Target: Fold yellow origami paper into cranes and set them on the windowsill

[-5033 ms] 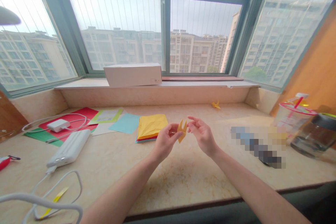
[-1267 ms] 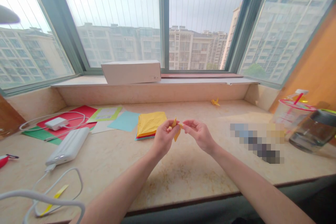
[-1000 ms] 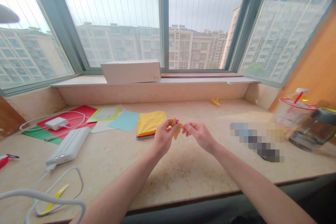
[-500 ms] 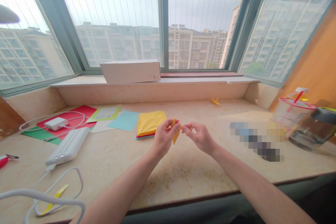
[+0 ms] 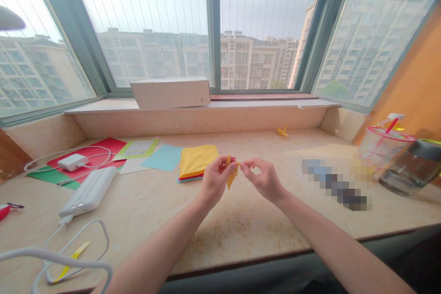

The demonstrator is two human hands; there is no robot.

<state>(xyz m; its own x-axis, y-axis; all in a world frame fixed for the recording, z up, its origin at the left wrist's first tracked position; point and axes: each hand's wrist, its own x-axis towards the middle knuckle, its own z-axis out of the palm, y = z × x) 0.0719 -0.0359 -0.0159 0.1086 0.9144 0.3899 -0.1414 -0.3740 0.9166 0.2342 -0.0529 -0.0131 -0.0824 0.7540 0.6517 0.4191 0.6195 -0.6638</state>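
Note:
A small folded piece of yellow paper [image 5: 231, 179] is held upright above the tabletop, between my two hands. My left hand [image 5: 217, 177] pinches it between thumb and fingers from the left side. From the right, my right hand [image 5: 260, 175] has its thumb and index finger closed on a thin tip of the same paper. The fingers cover part of the folds. Just behind my left hand lies a stack of coloured paper [image 5: 198, 160], a creased yellow sheet on top. A small folded yellow paper figure [image 5: 282, 131] rests farther back, at the right.
Left are coloured sheets [image 5: 161, 158], a white charger [image 5: 73, 161], a power bank [image 5: 90, 190] and looping cable [image 5: 103, 234]. A white box [image 5: 170, 94] sits on the window ledge. At right stand a cup with a red straw [image 5: 379, 147] and a dark-lidded jar [image 5: 409, 170], beside a pixelated item.
My right fingers have shifted very slightly right, and a bit more of the paper's thin tip shows between the hands. My left hand keeps its hold.

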